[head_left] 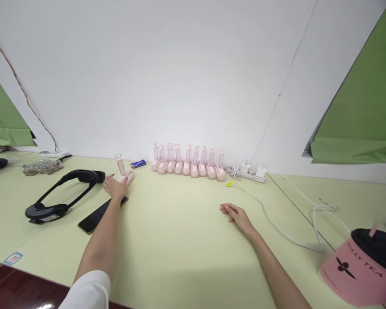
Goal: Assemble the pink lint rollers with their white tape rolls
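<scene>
My left hand [115, 187] reaches to the left part of the table, fingers spread, right at a pale pink device [120, 166]. That device has a thick rounded base lying flat and a slim upright column with a small loop on top. My hand covers part of the base; whether it touches it I cannot tell. Along the wall stands a row of several matching pink devices [194, 167], side by side. My right hand [239, 218] rests over the table in front of the row's right end, fingers loosely bent and apart, holding nothing.
Beside my left forearm lie a dark phone [98, 216] and a black headset [49, 210]. A blue packet [138, 164] sits near the wall. At right are a power strip [255, 176], a white cable [286, 236] and a pink cup [360, 268]. A clear bag [42, 166] lies far left.
</scene>
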The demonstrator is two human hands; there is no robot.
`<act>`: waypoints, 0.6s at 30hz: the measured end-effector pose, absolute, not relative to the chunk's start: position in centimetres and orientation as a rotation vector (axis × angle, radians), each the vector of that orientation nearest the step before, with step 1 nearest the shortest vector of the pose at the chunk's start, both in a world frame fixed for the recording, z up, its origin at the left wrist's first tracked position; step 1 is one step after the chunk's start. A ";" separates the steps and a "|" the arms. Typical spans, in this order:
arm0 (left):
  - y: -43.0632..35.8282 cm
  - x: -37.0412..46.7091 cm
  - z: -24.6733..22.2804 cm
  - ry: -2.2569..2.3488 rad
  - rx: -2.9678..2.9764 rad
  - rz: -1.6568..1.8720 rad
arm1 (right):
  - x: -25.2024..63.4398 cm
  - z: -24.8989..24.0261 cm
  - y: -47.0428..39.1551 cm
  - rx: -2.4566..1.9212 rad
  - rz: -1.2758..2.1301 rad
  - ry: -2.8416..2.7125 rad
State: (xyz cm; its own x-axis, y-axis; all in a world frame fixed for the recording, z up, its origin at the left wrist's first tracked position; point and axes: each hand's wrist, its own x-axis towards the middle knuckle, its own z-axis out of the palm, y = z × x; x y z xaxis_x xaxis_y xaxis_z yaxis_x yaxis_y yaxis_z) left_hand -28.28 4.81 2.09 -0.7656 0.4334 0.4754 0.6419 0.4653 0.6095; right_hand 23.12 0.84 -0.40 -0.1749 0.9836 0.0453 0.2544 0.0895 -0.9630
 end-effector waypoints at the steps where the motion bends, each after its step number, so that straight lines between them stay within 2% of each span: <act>1: 4.8 -27.4 2.7 -2.327 -0.900 -1.209 | 23.1 -0.4 0.8 -1.267 1.144 -1.563; 3: 5.3 -25.5 3.8 -2.137 -0.940 -1.216 | 23.1 -0.4 0.8 -1.272 1.148 -1.568; 7: 9.7 -22.2 5.3 -1.976 -1.385 -1.253 | 23.1 -0.3 0.7 -1.283 1.145 -1.565; 11: 16.7 -21.0 4.9 -2.258 -1.367 -1.417 | 23.3 -0.6 0.9 -1.300 1.153 -1.544; 18: 24.3 -22.4 1.7 -2.467 -1.658 -1.355 | 23.3 -1.1 1.4 -1.276 1.150 -1.503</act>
State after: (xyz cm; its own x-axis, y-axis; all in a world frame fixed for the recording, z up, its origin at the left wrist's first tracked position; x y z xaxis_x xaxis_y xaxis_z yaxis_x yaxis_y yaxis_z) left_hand -22.44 24.29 1.74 -0.4791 0.8153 0.3253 0.7120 0.1442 0.6872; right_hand 23.26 1.39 -1.11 -0.1363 0.9901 0.0331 0.2273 0.0638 -0.9717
